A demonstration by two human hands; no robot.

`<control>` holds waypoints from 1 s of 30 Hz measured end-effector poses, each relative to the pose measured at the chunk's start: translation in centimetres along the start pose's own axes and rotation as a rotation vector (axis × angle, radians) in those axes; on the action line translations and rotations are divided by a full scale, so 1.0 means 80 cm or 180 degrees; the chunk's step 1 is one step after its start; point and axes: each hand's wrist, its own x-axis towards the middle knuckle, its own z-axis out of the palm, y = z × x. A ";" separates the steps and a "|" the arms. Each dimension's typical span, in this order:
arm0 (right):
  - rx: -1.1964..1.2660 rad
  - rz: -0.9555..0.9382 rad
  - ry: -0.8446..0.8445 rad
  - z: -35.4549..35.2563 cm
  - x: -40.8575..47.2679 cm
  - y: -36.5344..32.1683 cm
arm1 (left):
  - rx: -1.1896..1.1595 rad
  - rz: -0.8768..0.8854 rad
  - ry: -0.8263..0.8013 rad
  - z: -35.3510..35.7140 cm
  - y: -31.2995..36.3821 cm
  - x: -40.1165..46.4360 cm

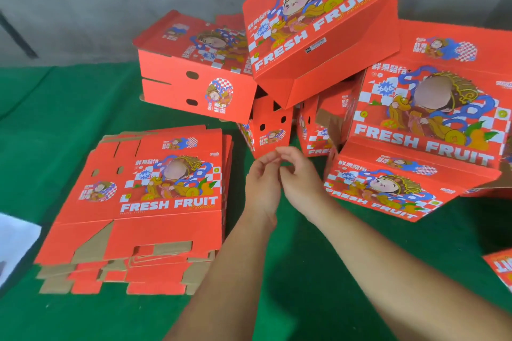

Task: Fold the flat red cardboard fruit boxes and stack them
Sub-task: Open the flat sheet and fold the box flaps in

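boxes and flat stack read "fresh fruit"; smaller print blurs. left hand and right hand meet, fingers loosely curled, grasping nothing visible, over counter.

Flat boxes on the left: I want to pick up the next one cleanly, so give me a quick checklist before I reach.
1. Left hand free: ok, fingers loosely curled, nothing held.
2. Right hand free: ok, holds nothing.
3. Flat box stack in view, top sheet uncovered: ok.
4. Green table between hands and stack unobstructed: ok.
5. Folded boxes pile stable: not ok, top box sits tilted.
6. Number of flat sheets left: cannot tell.
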 end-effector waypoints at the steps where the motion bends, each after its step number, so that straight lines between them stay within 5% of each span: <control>1: -0.0061 0.0177 -0.0119 0.018 -0.007 0.011 | 0.0027 -0.0067 0.0113 -0.017 -0.013 -0.002; 6: 0.0292 0.1591 -0.0828 0.115 -0.059 0.054 | 0.0405 0.0143 0.0916 -0.120 -0.067 -0.007; 9: 0.0338 0.2408 -0.1423 0.161 -0.098 0.057 | 0.1883 0.0448 0.1729 -0.195 -0.096 -0.011; 11: 0.0276 0.2472 -0.1516 0.182 -0.111 0.060 | 0.3157 0.0330 0.1525 -0.236 -0.116 -0.010; 15: 0.0762 0.2766 -0.1100 0.189 -0.104 0.059 | 0.3728 0.0251 0.0834 -0.263 -0.140 -0.017; 23: 0.1343 0.2600 -0.0306 0.134 -0.088 0.075 | 0.4066 0.1793 0.0928 -0.247 -0.141 -0.035; 26: 0.1782 0.2231 0.0277 0.064 -0.089 0.081 | 0.4138 0.1118 0.1476 -0.260 -0.141 -0.043; 30: 0.1609 0.2005 0.0854 -0.018 -0.093 0.083 | 0.3977 0.0063 0.1204 -0.286 -0.165 -0.068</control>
